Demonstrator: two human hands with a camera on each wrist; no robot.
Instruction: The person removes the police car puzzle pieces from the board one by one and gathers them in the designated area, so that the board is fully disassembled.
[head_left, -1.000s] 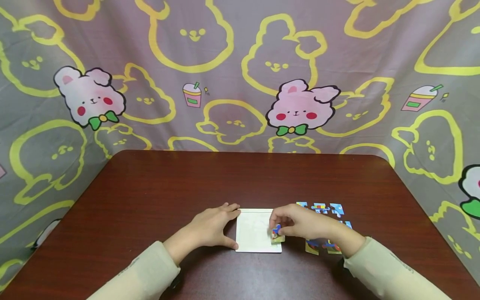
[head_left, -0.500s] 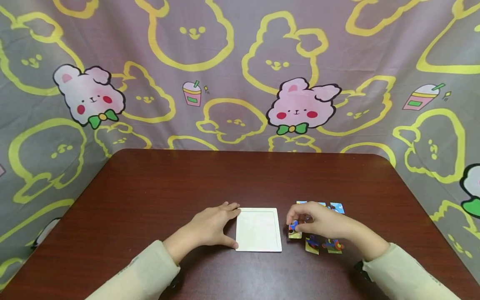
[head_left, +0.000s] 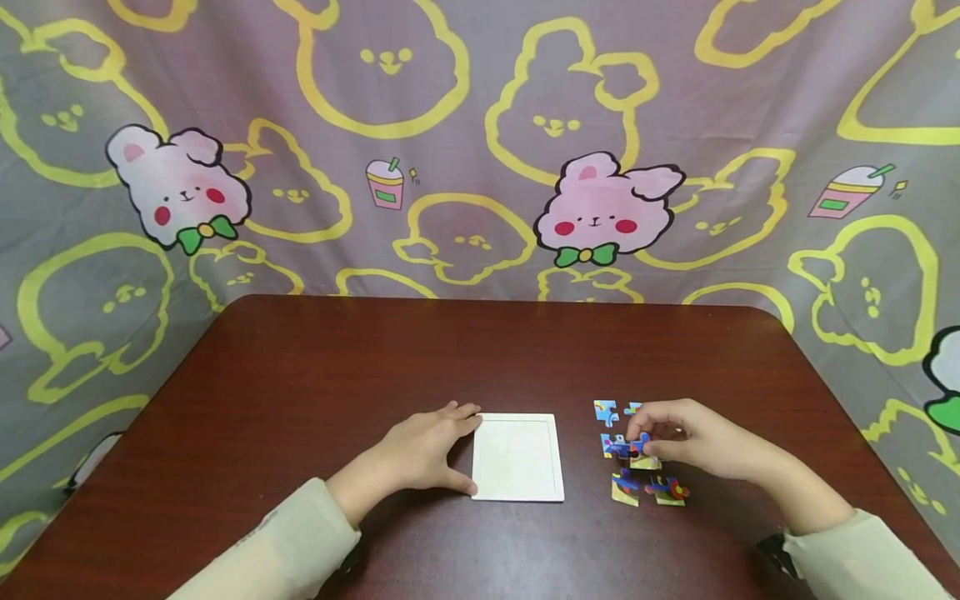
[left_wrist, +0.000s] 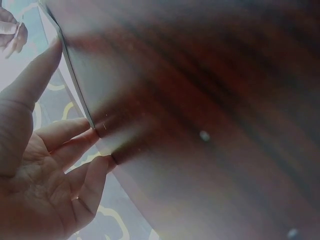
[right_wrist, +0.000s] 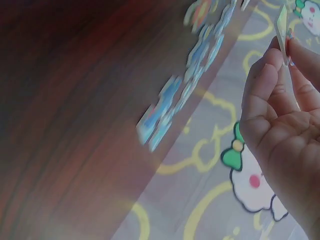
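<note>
A square white puzzle tray with a low rim lies flat on the table. My left hand spans its left side, thumb at the near corner and fingertips at the far one. In the left wrist view the same hand meets the tray's thin edge. My right hand pinches a blue and yellow jigsaw piece between thumb and fingers, over the loose pieces. The right wrist view shows this jigsaw piece nearly edge-on, tilted up from the table.
Several loose jigsaw pieces lie in rows right of the tray, among them a sky-blue piece and a wheel piece. My right hand hides some. Behind the dark red-brown table hangs a patterned curtain.
My right hand has carried the jigsaw piece rightward, from over the tray's right edge to above the loose pieces. My left hand and the tray have stayed in place.
</note>
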